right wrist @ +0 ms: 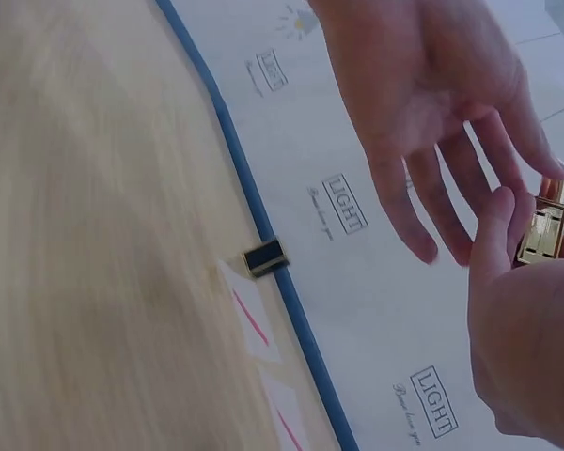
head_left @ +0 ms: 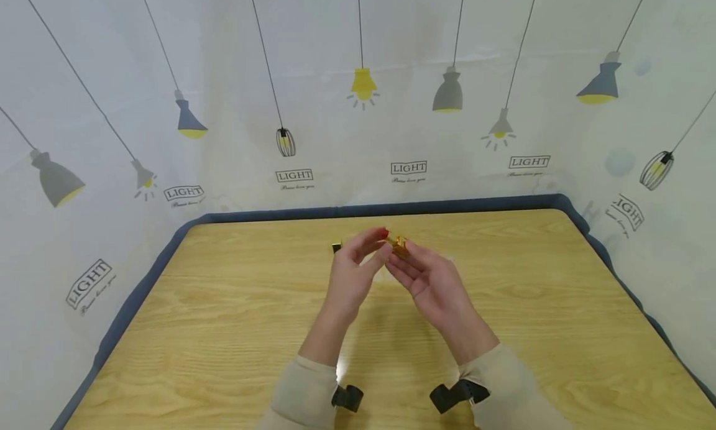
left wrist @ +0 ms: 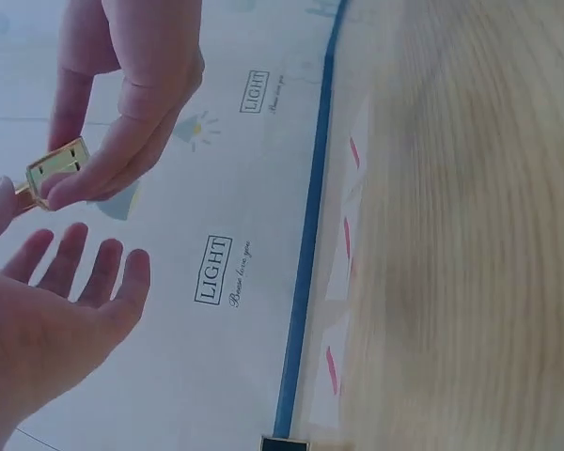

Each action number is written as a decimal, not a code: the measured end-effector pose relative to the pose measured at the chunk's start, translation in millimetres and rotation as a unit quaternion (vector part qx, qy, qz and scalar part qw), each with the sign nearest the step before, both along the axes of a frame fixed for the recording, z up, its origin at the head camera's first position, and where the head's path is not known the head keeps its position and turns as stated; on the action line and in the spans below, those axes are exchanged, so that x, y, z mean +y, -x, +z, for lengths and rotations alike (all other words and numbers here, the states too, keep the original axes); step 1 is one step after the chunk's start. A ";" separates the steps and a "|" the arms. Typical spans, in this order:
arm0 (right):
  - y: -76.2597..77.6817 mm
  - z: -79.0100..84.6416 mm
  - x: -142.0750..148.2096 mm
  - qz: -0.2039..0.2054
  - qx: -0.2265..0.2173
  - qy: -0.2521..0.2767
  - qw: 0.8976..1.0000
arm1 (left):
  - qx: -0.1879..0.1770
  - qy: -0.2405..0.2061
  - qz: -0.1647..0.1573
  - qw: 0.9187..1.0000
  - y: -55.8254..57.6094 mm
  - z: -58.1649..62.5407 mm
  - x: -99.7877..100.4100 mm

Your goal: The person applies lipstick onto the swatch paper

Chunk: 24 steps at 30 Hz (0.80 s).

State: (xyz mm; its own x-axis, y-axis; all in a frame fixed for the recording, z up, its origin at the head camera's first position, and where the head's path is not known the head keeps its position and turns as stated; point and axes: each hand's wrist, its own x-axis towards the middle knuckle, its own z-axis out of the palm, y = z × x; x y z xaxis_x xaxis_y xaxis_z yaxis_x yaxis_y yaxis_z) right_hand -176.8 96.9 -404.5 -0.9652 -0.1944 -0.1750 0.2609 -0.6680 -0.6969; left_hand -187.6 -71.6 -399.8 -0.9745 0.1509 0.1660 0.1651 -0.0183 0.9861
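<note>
Both hands meet above the far half of the table on a small gold lipstick point(head_left: 399, 247) with a red tip. My right hand point(head_left: 436, 287) pinches its rectangular base, whose slotted underside shows in the left wrist view. At the narrower gold tube, my left hand point(head_left: 351, 274) pinches with thumb and forefinger. The other left fingers point(left wrist: 80, 268) spread below, apart from the lipstick. A black cap with gold edges point(head_left: 337, 247) stands on the table just left of the left hand; it also shows in the right wrist view.
The wooden table point(head_left: 224, 330) has a blue border point(head_left: 268, 214) at its back. White paper strips point(right wrist: 252, 315) with red marks lie near the far edge. A white wall covering point(head_left: 335, 20) printed with lamps surrounds the table on three sides.
</note>
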 end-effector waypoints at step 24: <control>-39.9 -22.1 3.0 0.017 0.187 -0.219 0.958 | -0.017 -0.059 0.025 0.998 -38.5 11.8 10.6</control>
